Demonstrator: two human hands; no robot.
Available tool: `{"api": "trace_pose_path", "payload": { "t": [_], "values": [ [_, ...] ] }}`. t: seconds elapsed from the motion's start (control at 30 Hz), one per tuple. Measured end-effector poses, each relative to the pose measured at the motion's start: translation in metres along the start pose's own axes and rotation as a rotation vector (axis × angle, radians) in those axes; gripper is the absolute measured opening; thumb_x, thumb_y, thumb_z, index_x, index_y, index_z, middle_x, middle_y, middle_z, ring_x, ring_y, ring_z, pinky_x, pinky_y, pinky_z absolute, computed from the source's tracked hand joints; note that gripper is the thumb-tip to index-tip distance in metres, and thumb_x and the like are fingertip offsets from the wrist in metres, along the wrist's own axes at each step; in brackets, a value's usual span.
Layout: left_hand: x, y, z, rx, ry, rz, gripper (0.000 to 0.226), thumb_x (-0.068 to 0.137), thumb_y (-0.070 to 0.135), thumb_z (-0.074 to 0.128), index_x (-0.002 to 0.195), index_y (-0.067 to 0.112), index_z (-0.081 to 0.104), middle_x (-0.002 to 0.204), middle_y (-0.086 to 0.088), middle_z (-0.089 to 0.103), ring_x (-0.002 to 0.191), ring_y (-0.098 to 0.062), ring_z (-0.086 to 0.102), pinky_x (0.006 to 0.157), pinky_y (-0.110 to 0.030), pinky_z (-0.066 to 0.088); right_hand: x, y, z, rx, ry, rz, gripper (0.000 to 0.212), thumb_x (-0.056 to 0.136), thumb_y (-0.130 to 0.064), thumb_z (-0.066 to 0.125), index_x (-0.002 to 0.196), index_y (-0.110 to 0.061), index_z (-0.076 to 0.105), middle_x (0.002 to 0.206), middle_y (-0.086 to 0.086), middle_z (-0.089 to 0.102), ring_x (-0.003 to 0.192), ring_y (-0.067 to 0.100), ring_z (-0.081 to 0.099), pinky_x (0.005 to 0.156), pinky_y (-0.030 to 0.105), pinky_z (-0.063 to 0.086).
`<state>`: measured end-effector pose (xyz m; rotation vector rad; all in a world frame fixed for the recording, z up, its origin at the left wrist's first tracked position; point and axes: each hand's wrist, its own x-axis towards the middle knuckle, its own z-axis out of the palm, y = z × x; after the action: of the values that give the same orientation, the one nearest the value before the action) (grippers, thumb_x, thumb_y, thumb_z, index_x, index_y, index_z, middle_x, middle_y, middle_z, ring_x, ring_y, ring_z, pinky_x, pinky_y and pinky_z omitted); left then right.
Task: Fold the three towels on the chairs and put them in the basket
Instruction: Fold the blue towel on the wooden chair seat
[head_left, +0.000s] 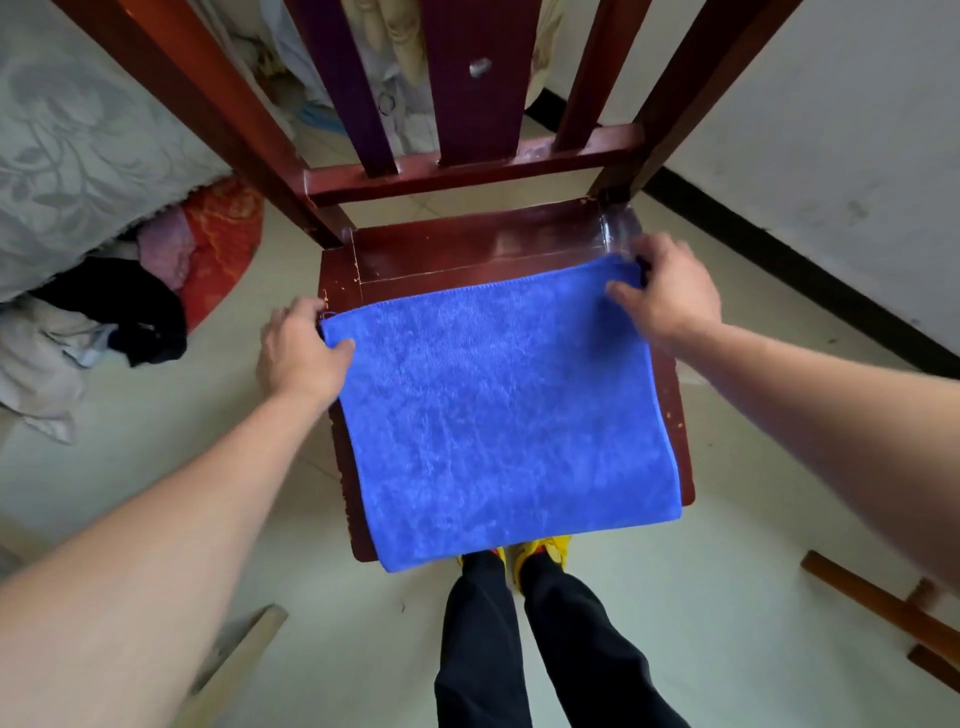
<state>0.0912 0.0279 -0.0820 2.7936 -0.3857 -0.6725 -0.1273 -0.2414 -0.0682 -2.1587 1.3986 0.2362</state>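
A blue towel (498, 410) lies flat on the seat of a dark red wooden chair (467, 249), its near edge hanging a little over the seat's front. My left hand (298, 348) pinches the towel's far left corner, thumb on top. My right hand (662, 291) pinches the far right corner the same way. The towel looks doubled over, with a rounded fold along its right side. No basket and no other towels are in view.
The chair's slatted back (467, 88) rises straight ahead. A bed with a grey patterned cover (78, 145) and a heap of clothes (119, 312) lie at the left. A white wall with a black skirting (779, 249) runs along the right. Wooden pieces (883, 613) lie on the floor at the right.
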Motion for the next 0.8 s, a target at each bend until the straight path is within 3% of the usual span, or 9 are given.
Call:
{"api": "trace_pose_path", "payload": {
  "t": [0.07, 0.2, 0.3, 0.4, 0.5, 0.6, 0.7, 0.8],
  "values": [
    [0.014, 0.004, -0.002, -0.024, -0.070, -0.095, 0.044, 0.074, 0.024, 0.080, 0.111, 0.012, 0.060, 0.110, -0.014, 0.064, 0.104, -0.032, 0.060, 0.084, -0.037, 0.047, 0.018, -0.007, 0.000, 0.030, -0.054, 0.061, 0.045, 0.076, -0.031, 0.073, 0.117, -0.022, 0.056, 0.115, 0.005, 0.062, 0.105, 0.029, 0.059, 0.087, 0.038, 0.049],
    [0.021, 0.010, -0.006, 0.062, -0.172, -0.131, 0.023, 0.073, 0.027, 0.081, 0.079, 0.013, 0.064, 0.094, -0.012, 0.066, 0.087, -0.029, 0.060, 0.070, -0.032, 0.042, 0.033, -0.007, 0.004, 0.025, -0.192, 0.126, 0.022, 0.074, -0.028, 0.077, 0.092, -0.021, 0.066, 0.099, 0.007, 0.067, 0.093, 0.028, 0.063, 0.080, 0.037, 0.053],
    [0.025, 0.020, -0.008, 0.069, -0.115, -0.099, 0.017, 0.076, 0.020, 0.075, 0.075, 0.013, 0.059, 0.094, -0.012, 0.063, 0.086, -0.030, 0.058, 0.070, -0.032, 0.042, 0.042, -0.005, 0.000, 0.099, -0.166, 0.146, 0.023, 0.076, -0.030, 0.077, 0.093, -0.018, 0.067, 0.093, 0.004, 0.064, 0.090, 0.027, 0.063, 0.073, 0.033, 0.049],
    [0.041, 0.037, -0.007, -0.145, 0.011, -0.131, 0.013, 0.077, 0.012, 0.070, 0.076, 0.012, 0.057, 0.084, -0.009, 0.057, 0.077, -0.025, 0.053, 0.068, -0.031, 0.043, 0.059, -0.009, -0.008, 0.187, -0.104, 0.178, 0.021, 0.080, -0.029, 0.075, 0.095, -0.018, 0.065, 0.098, 0.005, 0.064, 0.091, 0.026, 0.062, 0.074, 0.036, 0.050],
    [0.061, 0.049, -0.007, -0.345, 0.118, -0.287, 0.022, 0.074, 0.013, 0.074, 0.086, 0.018, 0.056, 0.094, -0.003, 0.061, 0.083, -0.021, 0.059, 0.068, -0.026, 0.046, 0.075, -0.016, -0.015, 0.127, -0.048, 0.166, 0.020, 0.081, -0.028, 0.072, 0.097, -0.021, 0.061, 0.104, 0.005, 0.063, 0.097, 0.026, 0.061, 0.076, 0.038, 0.050],
    [0.055, 0.049, -0.009, -0.296, 0.192, -0.339, 0.027, 0.074, 0.016, 0.076, 0.091, 0.021, 0.055, 0.095, 0.000, 0.060, 0.083, -0.021, 0.059, 0.070, -0.028, 0.048, 0.064, -0.019, -0.020, -0.023, 0.086, 0.130, 0.035, 0.078, -0.027, 0.065, 0.112, -0.025, 0.056, 0.116, 0.003, 0.059, 0.106, 0.026, 0.058, 0.085, 0.043, 0.051],
    [0.018, 0.042, 0.010, -0.306, 0.048, -0.182, 0.020, 0.076, 0.012, 0.072, 0.070, 0.021, 0.055, 0.073, 0.000, 0.063, 0.074, -0.024, 0.063, 0.069, -0.030, 0.052, 0.026, -0.018, -0.008, 0.061, 0.121, 0.063, 0.023, 0.079, -0.026, 0.061, 0.102, -0.028, 0.059, 0.103, -0.001, 0.063, 0.098, 0.024, 0.060, 0.082, 0.039, 0.050],
    [-0.035, 0.031, 0.036, -0.320, -0.201, -0.120, 0.023, 0.078, 0.012, 0.072, 0.064, 0.021, 0.056, 0.058, 0.007, 0.057, 0.063, -0.022, 0.058, 0.056, -0.022, 0.041, -0.022, -0.002, 0.016, 0.152, -0.057, 0.116, 0.011, 0.081, -0.026, 0.064, 0.092, -0.028, 0.061, 0.087, -0.007, 0.066, 0.088, 0.022, 0.063, 0.077, 0.035, 0.050]
  ]
}}
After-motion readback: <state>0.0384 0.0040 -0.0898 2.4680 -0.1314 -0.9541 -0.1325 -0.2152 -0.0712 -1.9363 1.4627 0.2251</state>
